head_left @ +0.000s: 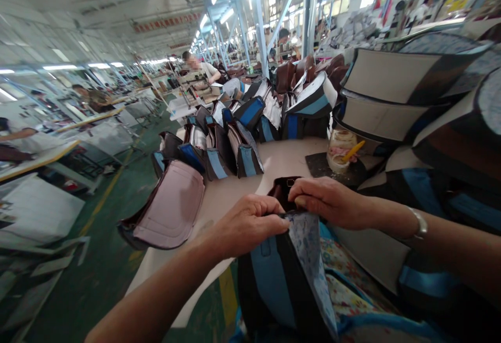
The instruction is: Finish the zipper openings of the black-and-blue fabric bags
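A black handbag (276, 280) with a light blue stripe and a pale patterned lining stands upright in front of me, close to my lap. My left hand (254, 223) pinches its upper edge between thumb and fingers. On the far side of the opening, my right hand (329, 199) has its fingers closed on the bag's dark brown top part, near a small metal ring. The fingertips of both hands are close together. What lies inside the bag is hidden.
Several striped bags (219, 150) stand on the pale table (274, 160) ahead. A pink-beige bag (170, 204) lies at its left edge. On the right are a glue jar (341, 151) with a yellow-handled tool and stacked beige bag pieces (387, 74). A co-worker (201, 69) sits farther back.
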A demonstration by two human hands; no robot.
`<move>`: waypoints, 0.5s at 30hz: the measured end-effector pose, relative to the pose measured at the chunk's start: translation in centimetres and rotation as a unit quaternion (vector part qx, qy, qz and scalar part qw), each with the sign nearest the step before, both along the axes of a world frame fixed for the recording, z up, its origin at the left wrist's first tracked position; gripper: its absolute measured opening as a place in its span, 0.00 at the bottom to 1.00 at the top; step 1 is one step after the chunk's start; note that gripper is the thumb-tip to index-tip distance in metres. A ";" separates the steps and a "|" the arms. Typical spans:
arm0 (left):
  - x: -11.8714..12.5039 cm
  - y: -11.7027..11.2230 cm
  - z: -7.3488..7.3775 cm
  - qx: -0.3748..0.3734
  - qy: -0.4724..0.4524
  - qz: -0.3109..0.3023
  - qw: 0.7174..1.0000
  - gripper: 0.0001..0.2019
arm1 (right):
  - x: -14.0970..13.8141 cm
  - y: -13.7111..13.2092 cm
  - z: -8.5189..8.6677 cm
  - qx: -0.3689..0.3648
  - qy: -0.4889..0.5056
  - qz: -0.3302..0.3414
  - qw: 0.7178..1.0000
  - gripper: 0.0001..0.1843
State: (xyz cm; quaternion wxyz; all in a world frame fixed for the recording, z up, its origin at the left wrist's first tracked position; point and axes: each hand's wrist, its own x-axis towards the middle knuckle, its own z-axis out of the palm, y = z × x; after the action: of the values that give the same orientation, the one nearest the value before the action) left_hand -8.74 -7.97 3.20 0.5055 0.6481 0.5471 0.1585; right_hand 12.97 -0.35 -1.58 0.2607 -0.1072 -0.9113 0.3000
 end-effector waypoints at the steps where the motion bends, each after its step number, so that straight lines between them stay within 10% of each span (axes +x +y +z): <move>1: -0.1 -0.1 0.0 0.008 0.014 0.008 1.000 0.08 | 0.2 0.2 -0.2 -0.031 0.002 0.020 0.999 0.09; 15: 0.2 -0.1 -0.2 0.212 0.139 -0.048 0.966 0.07 | -0.7 0.7 -1.3 -0.318 -0.013 0.132 0.939 0.13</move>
State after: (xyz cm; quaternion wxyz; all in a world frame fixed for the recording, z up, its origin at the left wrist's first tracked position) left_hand -8.58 -8.11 2.98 0.2823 0.7815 0.5344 0.1545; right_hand 12.29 0.40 -2.92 0.1586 -0.0671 -0.7778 0.6044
